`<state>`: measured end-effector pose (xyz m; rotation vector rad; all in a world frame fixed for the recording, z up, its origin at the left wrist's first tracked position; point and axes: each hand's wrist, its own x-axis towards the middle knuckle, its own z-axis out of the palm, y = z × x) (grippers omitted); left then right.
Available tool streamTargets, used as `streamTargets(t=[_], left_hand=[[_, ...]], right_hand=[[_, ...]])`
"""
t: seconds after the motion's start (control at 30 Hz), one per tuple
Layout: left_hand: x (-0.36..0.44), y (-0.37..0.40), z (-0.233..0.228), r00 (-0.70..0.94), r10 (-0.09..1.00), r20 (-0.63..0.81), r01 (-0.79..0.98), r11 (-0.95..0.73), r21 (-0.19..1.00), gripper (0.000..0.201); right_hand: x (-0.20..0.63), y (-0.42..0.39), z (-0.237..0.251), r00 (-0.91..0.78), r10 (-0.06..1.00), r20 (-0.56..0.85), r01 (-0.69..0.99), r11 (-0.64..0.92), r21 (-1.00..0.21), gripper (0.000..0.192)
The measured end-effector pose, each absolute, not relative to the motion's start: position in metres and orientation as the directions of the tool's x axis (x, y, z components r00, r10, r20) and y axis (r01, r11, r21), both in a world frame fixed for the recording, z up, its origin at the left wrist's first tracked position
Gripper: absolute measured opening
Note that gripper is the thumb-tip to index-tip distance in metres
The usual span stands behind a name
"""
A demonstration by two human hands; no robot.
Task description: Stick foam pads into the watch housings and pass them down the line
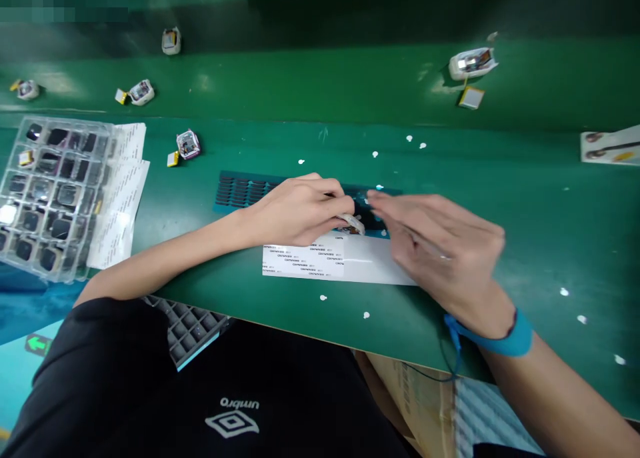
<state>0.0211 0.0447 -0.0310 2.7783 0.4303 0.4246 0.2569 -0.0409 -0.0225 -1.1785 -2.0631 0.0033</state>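
Observation:
My left hand (pixel 313 208) is closed around a small white device housing (pixel 354 223) with electronics inside, pinched by the thumb and fingers. To its right, my right hand (pixel 440 235) is blurred, its fingers drawn together. A thin metal tool (pixel 431 246) shows in part between those fingers; its kind is unclear. Beneath the hands lies a blue-teal sheet (pixel 223 191) with rows of dark strips, partly covered by my left hand. A white printed backing sheet (pixel 305 261) lies in front of it, under my right hand at one end.
At left stands a clear compartment tray (pixel 107 138) of dark-screened parts on white paper sheets (pixel 117 211). Opened housings with batteries, such as one housing (pixel 189 143) and another (pixel 473 63), lie around. Small white stickers (pixel 367 315) dot the green bench. A blue wrist strap (pixel 517 338) trails a cord.

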Motion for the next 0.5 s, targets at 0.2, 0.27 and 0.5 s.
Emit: streamTargets(t=[0.2, 0.27, 0.5], left_hand=[[0.026, 0.026, -0.008, 0.942, 0.219, 0.253, 0.171, -0.965, 0.199, 0.026], [0.025, 0.016, 0.008, 0.900, 0.252, 0.356, 0.106, -0.918, 0.383, 0.029], [0.028, 0.024, 0.022, 0.516, 0.855, -0.061, -0.004, 0.074, 0.997, 0.023]], right_hand=[[0.261, -0.033, -0.016, -0.193, 0.674, 0.713, 0.790, 0.538, -0.295, 0.032], [0.261, -0.035, -0.015, -0.177, 0.656, 0.734, 0.781, 0.547, -0.301, 0.037], [0.261, -0.049, -0.009, -0.147, 0.579, 0.802, 0.827, 0.516, -0.221, 0.064]])
